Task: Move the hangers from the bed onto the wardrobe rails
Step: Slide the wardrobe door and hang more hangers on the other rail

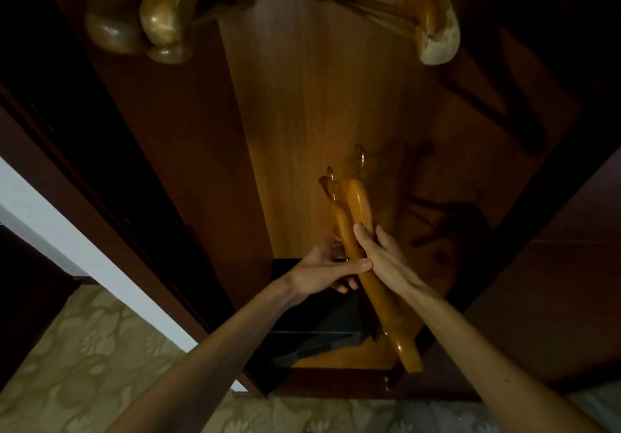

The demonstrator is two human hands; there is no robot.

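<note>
I hold a small bunch of orange-brown wooden hangers (361,211) upright inside the open wardrobe, their metal hooks (360,157) pointing up. My left hand (327,269) grips the bunch from the left at its middle. My right hand (383,258) clasps it from the right, thumb along the wood. One hanger's lower end (408,352) sticks down past my wrists. Several wooden hangers hang above: a group at top left (161,19) and one at top right (437,29). The rail itself is out of view.
The wardrobe's wooden back panel (295,123) fills the middle. A dark box-like object (322,328) sits on the wardrobe floor under my hands. Dark door edges (111,170) frame the left and right sides. A patterned carpet (84,358) lies below, with a white wall strip (67,241) at left.
</note>
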